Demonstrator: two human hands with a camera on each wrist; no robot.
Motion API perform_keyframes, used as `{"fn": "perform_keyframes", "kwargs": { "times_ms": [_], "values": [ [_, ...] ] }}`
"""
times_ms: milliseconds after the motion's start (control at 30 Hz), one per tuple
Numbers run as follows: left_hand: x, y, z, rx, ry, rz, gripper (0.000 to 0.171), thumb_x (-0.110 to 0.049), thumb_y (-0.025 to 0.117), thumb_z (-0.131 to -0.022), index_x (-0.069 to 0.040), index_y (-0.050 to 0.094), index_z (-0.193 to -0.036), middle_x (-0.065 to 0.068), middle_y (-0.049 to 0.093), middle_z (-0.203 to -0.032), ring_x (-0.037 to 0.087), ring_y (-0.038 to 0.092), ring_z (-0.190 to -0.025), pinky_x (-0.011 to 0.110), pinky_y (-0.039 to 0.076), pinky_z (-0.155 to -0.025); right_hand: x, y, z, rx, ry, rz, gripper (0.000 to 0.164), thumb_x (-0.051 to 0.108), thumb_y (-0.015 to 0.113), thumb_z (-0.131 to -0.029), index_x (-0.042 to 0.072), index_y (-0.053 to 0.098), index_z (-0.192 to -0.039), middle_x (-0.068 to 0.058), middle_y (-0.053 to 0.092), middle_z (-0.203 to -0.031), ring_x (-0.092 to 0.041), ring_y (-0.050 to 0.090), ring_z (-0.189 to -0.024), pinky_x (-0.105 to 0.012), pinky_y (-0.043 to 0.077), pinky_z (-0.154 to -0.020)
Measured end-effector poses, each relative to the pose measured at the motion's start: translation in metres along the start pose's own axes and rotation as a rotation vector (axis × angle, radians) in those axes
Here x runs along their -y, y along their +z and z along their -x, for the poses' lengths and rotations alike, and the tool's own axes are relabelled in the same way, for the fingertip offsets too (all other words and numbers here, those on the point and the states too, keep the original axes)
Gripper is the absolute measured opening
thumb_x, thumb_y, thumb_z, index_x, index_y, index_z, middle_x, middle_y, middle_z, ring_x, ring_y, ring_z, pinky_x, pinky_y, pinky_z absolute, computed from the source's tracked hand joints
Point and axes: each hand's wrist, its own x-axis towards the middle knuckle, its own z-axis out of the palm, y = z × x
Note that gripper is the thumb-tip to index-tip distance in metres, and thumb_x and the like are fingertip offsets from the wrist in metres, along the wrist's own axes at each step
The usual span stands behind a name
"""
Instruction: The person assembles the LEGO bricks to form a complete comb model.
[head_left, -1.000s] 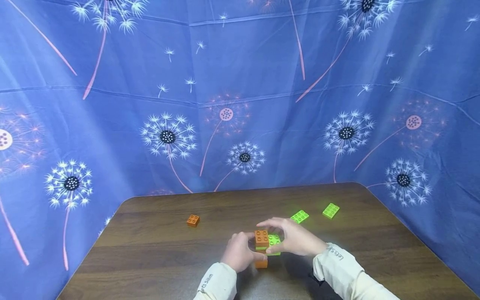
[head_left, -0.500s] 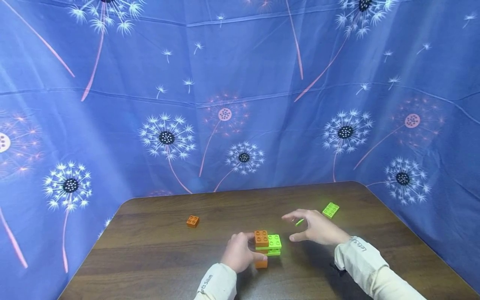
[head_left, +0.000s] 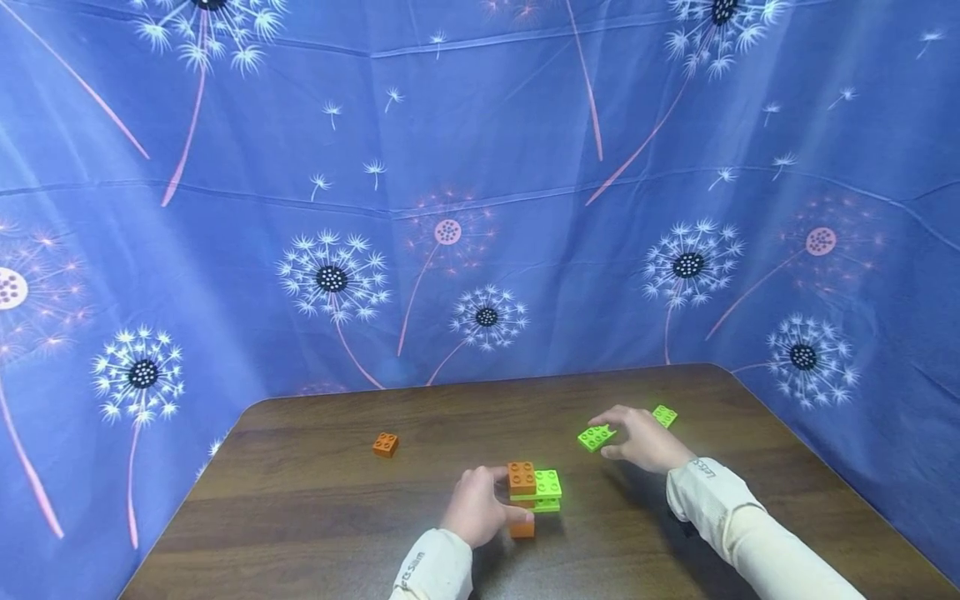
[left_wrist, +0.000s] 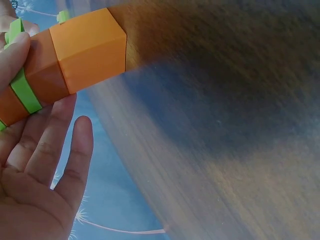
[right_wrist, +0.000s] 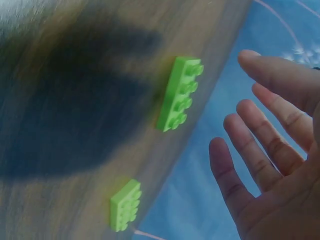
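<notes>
Head view: a blue dandelion-print cloth (head_left: 562, 183) hangs behind the brown wood-grain table (head_left: 322, 500). Over at the right, I see the right hand (head_left: 645, 439) reaching above the tabletop, thumb and fingers parted. The left hand (head_left: 476, 507) clasps an upright orange-and-green stack (head_left: 522, 479) near the front, thumb on one side, fingers on the other. The nearer green brick (head_left: 596, 438) lies by the right fingertips; the farther green brick (head_left: 664, 415) sits just beyond that hand. Smallest, a square orange brick (head_left: 386, 444) lies well apart, to the left.

High head view, wrist close-ups.
</notes>
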Motion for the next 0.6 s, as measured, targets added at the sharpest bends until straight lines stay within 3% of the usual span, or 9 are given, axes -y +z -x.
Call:
{"fn": "perform_keyframes", "kwargs": {
  "times_ms": [167,367,600],
  "values": [
    [0.001,0.0,0.0,0.003,-0.012,0.0,0.056,-0.017,0.094,-0.067,0.004,0.072,-0.114,0.014,0.075,-0.102,0.037,0.069,-0.102,0.053,0.054,-0.093,-0.009,0.006,-0.008,0.003,0.004,0.048,0.044,0.003,0.085,-0.072,-0.001,0.072,-0.114,-0.017,0.07,-0.109,-0.039,0.066,-0.096,-0.056,0.054,-0.084],
    [0.001,0.0,0.0,0.011,-0.055,0.0,0.06,-0.019,0.095,-0.067,0.004,0.071,-0.117,0.019,0.071,-0.107,0.041,0.064,-0.105,0.058,0.05,-0.095,-0.015,0.014,-0.017,0.031,0.065,0.074,0.045,-0.001,0.085,-0.07,0.0,0.072,-0.113,-0.022,0.069,-0.115,-0.048,0.062,-0.11,-0.062,0.049,-0.095],
    [0.002,0.0,0.0,-0.011,-0.023,-0.016,0.062,-0.02,0.095,-0.065,0.005,0.071,-0.116,0.022,0.072,-0.108,0.041,0.066,-0.104,0.056,0.052,-0.094,-0.015,0.022,-0.025,0.069,0.121,0.103,0.05,-0.003,0.084,-0.07,-0.001,0.07,-0.117,-0.026,0.066,-0.123,-0.051,0.058,-0.117,-0.064,0.046,-0.099]
  ]
}}
